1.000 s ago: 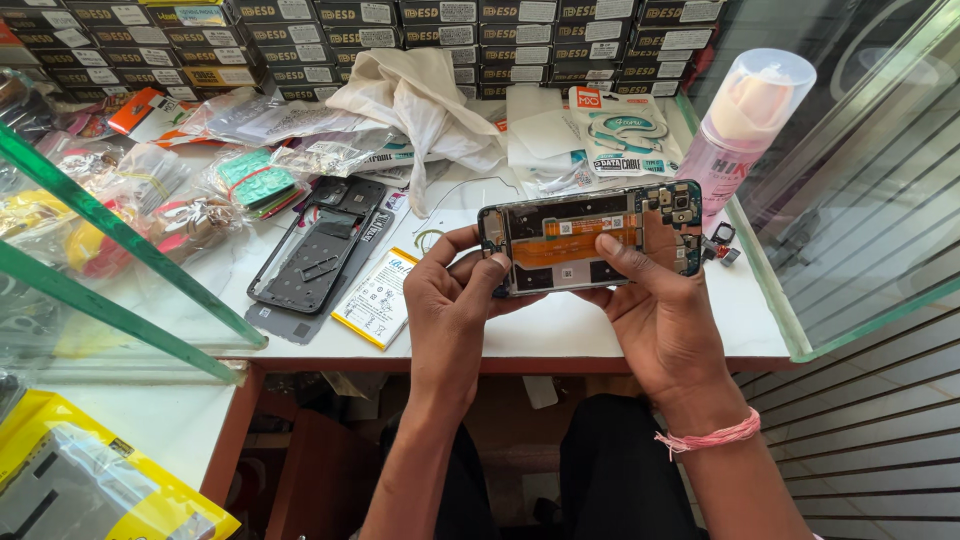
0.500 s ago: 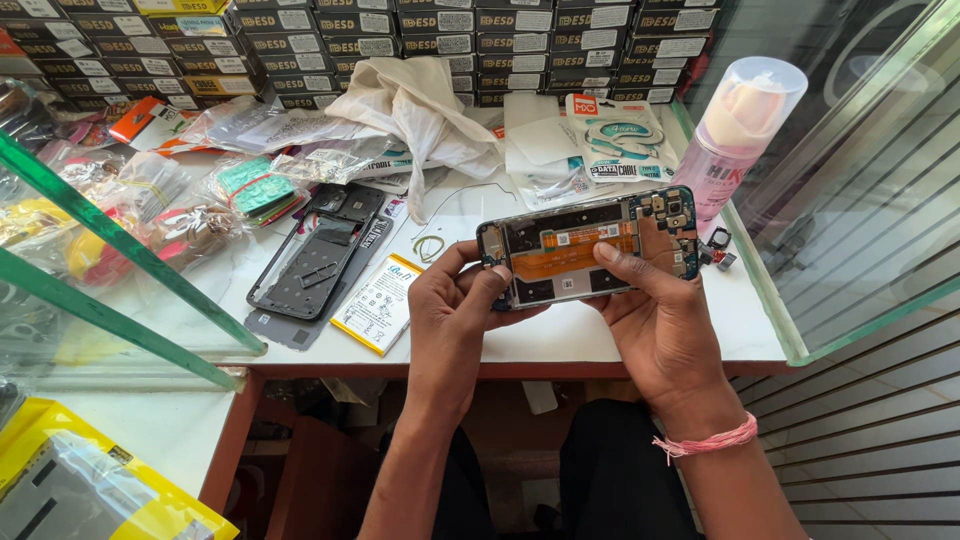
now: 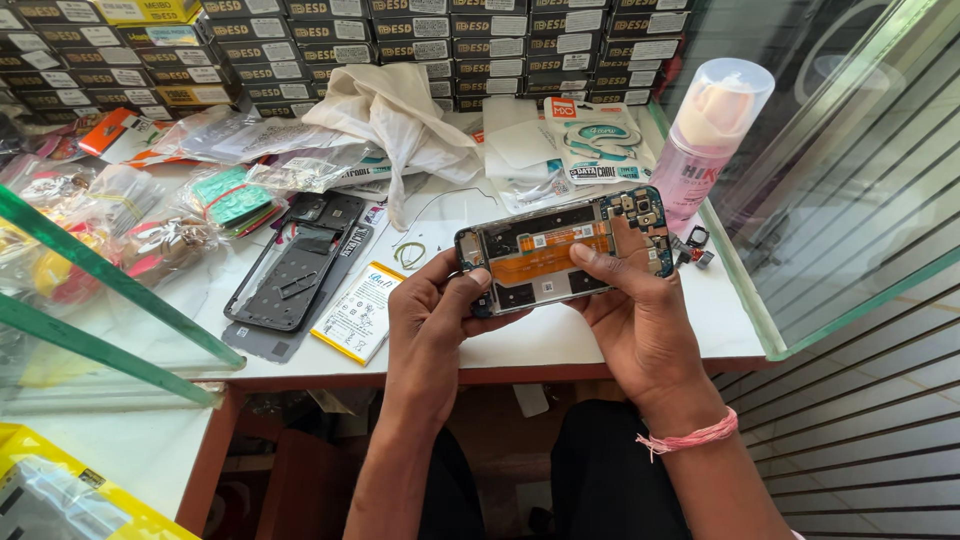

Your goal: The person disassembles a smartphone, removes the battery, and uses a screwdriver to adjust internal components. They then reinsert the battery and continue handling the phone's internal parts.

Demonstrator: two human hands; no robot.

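Both hands hold an opened phone (image 3: 560,255) above the front edge of the white table (image 3: 560,345), its back cover off so the circuit boards, an orange flex strip and the empty battery bay face up. The left hand (image 3: 432,310) is clamped on the phone's left end, thumb curled over the near corner and fingers underneath. The right hand (image 3: 640,320) grips the right half from below, with its thumb laid flat across the orange strip near the middle; a pink band (image 3: 690,437) circles that wrist. The phone lies lengthwise between the two hands, tilted a little so its right end, where the camera modules sit, is higher.

Just left of the left hand a flat battery (image 3: 358,312) with a yellow border lies on the table, and beyond it the dark back cover (image 3: 300,262) of a phone, inner side up. A small wire loop (image 3: 410,255) sits just beyond the left hand's fingers. Beyond the right hand stands a pink spray bottle (image 3: 705,140) with a clear cap, and small dark parts (image 3: 690,247) lie just right of the phone's upper end. A crumpled white cloth (image 3: 390,115) and stacked boxes (image 3: 420,40) lie farther back.
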